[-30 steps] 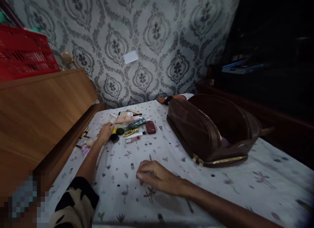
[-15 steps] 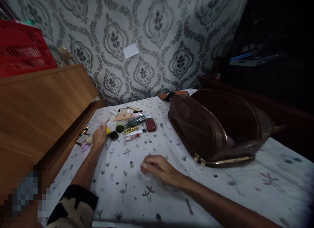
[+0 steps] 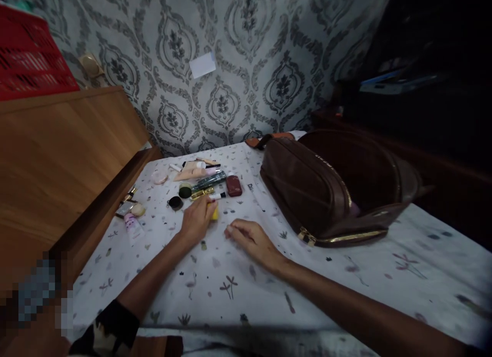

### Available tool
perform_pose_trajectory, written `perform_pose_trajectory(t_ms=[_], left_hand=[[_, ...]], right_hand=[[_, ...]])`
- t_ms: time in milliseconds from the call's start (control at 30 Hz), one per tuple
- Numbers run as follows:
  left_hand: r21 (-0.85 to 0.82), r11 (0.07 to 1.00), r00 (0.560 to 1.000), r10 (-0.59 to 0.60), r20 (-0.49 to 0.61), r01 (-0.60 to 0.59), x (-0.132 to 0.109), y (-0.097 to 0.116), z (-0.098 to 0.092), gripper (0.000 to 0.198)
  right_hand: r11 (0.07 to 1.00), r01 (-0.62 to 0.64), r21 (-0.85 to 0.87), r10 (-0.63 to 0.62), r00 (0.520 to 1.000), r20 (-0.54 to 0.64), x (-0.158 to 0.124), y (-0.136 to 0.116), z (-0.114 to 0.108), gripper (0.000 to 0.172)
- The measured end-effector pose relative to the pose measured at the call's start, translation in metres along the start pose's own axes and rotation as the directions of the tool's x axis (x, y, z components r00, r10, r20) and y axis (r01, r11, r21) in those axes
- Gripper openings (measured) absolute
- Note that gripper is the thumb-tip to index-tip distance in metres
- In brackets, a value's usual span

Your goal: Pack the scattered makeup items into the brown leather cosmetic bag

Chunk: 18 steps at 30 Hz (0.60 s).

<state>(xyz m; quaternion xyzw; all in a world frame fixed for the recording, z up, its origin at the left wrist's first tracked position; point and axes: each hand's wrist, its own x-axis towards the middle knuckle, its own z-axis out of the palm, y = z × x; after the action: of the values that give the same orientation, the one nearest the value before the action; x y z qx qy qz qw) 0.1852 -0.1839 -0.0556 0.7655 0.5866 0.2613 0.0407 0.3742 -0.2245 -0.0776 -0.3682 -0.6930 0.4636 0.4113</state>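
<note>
My left hand (image 3: 198, 219) is closed on a small yellow item (image 3: 214, 212), whose kind I cannot make out, in front of the cosmetics. To its right, my right hand (image 3: 251, 239) hovers over or rests on the cloth with fingers curled; whether anything is in them is hidden. Beyond my left hand lie a dark red case (image 3: 233, 185), a gold tube (image 3: 202, 193), a dark green tube (image 3: 209, 181) and a white tube with a black end (image 3: 218, 196). Two round dark pots, one black (image 3: 176, 203) and one green (image 3: 185, 191), sit left of these.
An open brown bag (image 3: 300, 193) with gold zips stands at the right on the patterned cloth (image 3: 215, 280). A lilac tube (image 3: 132, 224) and a beige round item (image 3: 137, 209) lie left. A wooden cabinet (image 3: 69, 136) bears a red basket (image 3: 34, 54).
My left hand has moved right with the yellow item, from the left of the pots to near my right hand. My right hand has shifted slightly. The view has tilted down a little.
</note>
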Motion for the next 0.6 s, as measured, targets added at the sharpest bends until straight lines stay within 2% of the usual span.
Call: perform_pose_trajectory(t_ms=[133,233,333,433,600], left_hand=[[-0.04,0.997,0.997,0.071,0.043,-0.069,0.007,0.021,0.017,0.02],[-0.072,0.995,0.996,0.074,0.058,-0.07,-0.003,0.026,0.017,0.022],[-0.1,0.993,0.995,0.077,0.068,-0.07,-0.02,0.024,0.009,0.027],[-0.116,0.989,0.99,0.099,0.101,-0.087,-0.034,0.022,0.003,0.03],[-0.126,0.989,0.987,0.088,0.131,-0.071,-0.042,0.023,0.004,0.037]], right_hand=[[0.996,0.002,-0.089,-0.016,0.987,-0.158,0.013,0.007,-0.018,0.015],[0.988,-0.009,-0.156,-0.022,0.981,-0.195,0.022,0.014,-0.028,0.015],[0.978,-0.002,-0.207,-0.032,0.987,-0.16,0.024,0.019,-0.028,0.017],[0.966,0.071,-0.249,-0.099,0.99,-0.1,0.019,0.017,-0.021,0.018],[0.936,0.254,-0.245,-0.222,0.963,0.152,0.002,0.005,-0.019,0.032]])
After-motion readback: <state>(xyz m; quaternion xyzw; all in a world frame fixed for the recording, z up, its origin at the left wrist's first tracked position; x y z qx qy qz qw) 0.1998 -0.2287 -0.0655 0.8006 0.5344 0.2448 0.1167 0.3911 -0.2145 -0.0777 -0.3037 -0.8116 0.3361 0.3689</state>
